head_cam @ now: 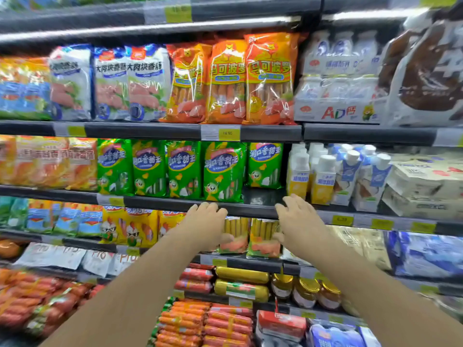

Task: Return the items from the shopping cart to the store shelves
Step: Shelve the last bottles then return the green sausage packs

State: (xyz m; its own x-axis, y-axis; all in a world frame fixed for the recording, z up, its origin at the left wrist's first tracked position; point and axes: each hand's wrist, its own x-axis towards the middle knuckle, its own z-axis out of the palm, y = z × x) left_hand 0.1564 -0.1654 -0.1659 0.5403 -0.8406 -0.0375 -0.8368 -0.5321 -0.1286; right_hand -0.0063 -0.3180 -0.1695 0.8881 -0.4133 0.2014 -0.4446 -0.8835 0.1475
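Observation:
Two packs of yellow sausages [250,236] stand side by side on a lower shelf, between my two hands. My left hand [208,225] lies against the left pack with its thumb across the pack's front. My right hand [298,221] rests against the right pack's side, fingers reaching up over the dark shelf edge [250,209]. Neither hand plainly grips a pack. The green sausage bags [223,171] stand on the shelf above, with a gap at their right end.
Orange sausage bags [269,78] and white-blue bags [147,81] fill the upper shelf. Drink bottles [325,176] and cartons stand to the right. Below are yellow rolls [241,275], jars [305,291] and red sausages [205,321]. No cart is in view.

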